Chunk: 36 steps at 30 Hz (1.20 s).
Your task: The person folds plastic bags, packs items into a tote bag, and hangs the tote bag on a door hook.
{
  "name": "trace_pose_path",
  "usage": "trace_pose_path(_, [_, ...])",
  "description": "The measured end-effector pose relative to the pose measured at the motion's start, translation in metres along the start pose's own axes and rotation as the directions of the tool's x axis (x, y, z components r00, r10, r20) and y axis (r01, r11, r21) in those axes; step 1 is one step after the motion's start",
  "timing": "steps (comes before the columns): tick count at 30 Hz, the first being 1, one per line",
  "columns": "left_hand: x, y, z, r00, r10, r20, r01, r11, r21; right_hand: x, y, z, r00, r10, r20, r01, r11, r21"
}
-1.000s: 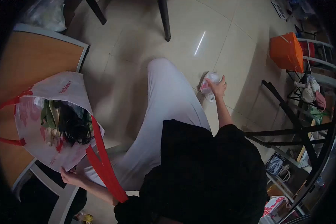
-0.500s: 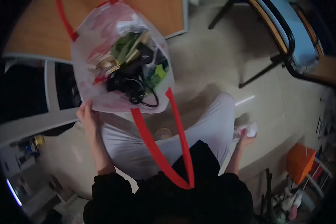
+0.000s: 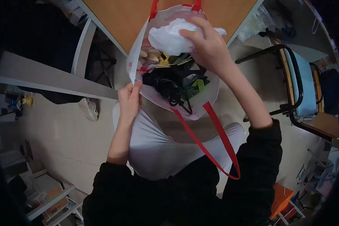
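Note:
A white tote bag with red handles stands open in front of my knees. My left hand pinches its left rim. Over the far part of the opening, my right hand grips a crumpled white plastic bag, fingers curled over its right side. Inside the tote lie a tangle of black cable, a green packet and several pale, flat pieces. The plastic bag hides the far part of the contents.
A wooden panel is just beyond the tote. To the right stands a blue chair with a black frame. A pale shoe lies on the floor at left, and an orange box is at lower right.
My right hand has brought the crumpled plastic bag from beside my right knee up over the tote. The view has turned and shifted; my left hand still holds the tote's rim.

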<state>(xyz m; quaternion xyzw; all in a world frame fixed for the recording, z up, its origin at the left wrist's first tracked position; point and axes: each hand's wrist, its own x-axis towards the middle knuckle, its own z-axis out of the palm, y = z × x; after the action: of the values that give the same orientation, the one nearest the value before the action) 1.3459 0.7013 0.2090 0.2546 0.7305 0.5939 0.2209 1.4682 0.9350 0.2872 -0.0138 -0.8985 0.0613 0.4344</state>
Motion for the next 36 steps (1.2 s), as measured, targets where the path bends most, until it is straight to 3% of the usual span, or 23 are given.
trace_pose_path(2, [-0.004,0.002,0.0,1.0,-0.002,-0.013,0.002,1.0,0.018,0.021,0.021,0.03,0.917,-0.318,0.239,0.351,0.93,-0.108])
trace_pose_path(7, [-0.005,0.008,-0.004,1.0,0.015,-0.011,-0.014,0.996,0.084,0.039,0.056,0.076,0.774,-0.428,0.466,0.481,0.877,0.007])
trace_pose_path(10, [-0.006,0.009,-0.005,0.999,0.046,0.027,-0.048,0.993,0.104,0.044,0.041,0.103,0.778,-0.375,0.503,0.432,0.902,0.004])
trace_pose_path(12, [-0.006,0.009,-0.007,0.996,0.064,0.064,-0.071,0.992,0.104,0.041,0.037,0.13,0.798,-0.26,0.543,0.394,0.908,-0.143])
trace_pose_path(16, [-0.005,0.005,-0.008,0.996,0.051,0.072,-0.052,0.999,0.013,0.024,0.048,0.177,0.827,-0.149,0.542,0.229,0.97,-0.083])
trace_pose_path(18, [-0.002,0.0,-0.009,0.997,0.057,0.052,-0.055,0.998,-0.036,0.024,0.051,0.182,0.746,-0.065,0.663,0.162,0.983,-0.086])
trace_pose_path(21, [0.0,-0.002,-0.008,0.999,0.031,0.016,-0.03,0.996,-0.081,0.04,0.034,0.134,0.689,-0.019,0.725,0.098,0.993,-0.067])
trace_pose_path(23, [0.005,-0.005,-0.01,0.999,0.035,0.019,-0.033,0.996,-0.082,0.029,0.021,0.083,0.896,-0.213,0.389,0.189,0.977,0.1])
trace_pose_path(25, [0.009,-0.008,-0.01,0.999,0.039,0.012,-0.038,0.996,-0.086,0.025,-0.014,0.002,0.913,-0.142,0.381,0.103,0.987,0.122])
trace_pose_path(26, [0.013,-0.011,-0.01,0.999,0.028,0.016,-0.027,0.996,-0.084,0.017,-0.03,-0.036,0.793,0.024,0.609,-0.146,0.977,0.152])
trace_pose_path(27, [0.016,-0.013,-0.011,1.0,0.019,0.021,-0.017,0.997,-0.082,0.003,-0.037,-0.062,0.656,-0.03,0.754,-0.235,0.942,0.241])
trace_pose_path(29, [0.022,-0.017,-0.014,0.999,0.034,0.034,-0.031,0.997,-0.067,-0.022,-0.066,-0.101,0.42,-0.21,0.883,-0.391,0.836,0.385])
trace_pose_path(31, [0.027,-0.018,-0.015,0.998,0.046,0.046,-0.044,0.998,-0.051,-0.052,-0.094,-0.115,0.333,-0.226,0.916,-0.452,0.814,0.365])
trace_pose_path(32, [0.029,-0.016,-0.013,0.999,0.024,0.043,-0.02,0.996,-0.081,-0.064,-0.104,-0.118,0.333,-0.224,0.916,-0.453,0.814,0.364])
trace_pose_path(34, [0.032,-0.017,-0.012,0.999,0.002,0.044,0.002,0.994,-0.11,-0.079,-0.117,-0.121,0.361,-0.223,0.905,-0.299,0.892,0.339])
trace_pose_path(36, [0.036,-0.02,-0.013,0.998,0.018,0.061,-0.007,0.986,-0.165,-0.074,-0.113,-0.125,0.331,-0.251,0.909,-0.331,0.872,0.361])
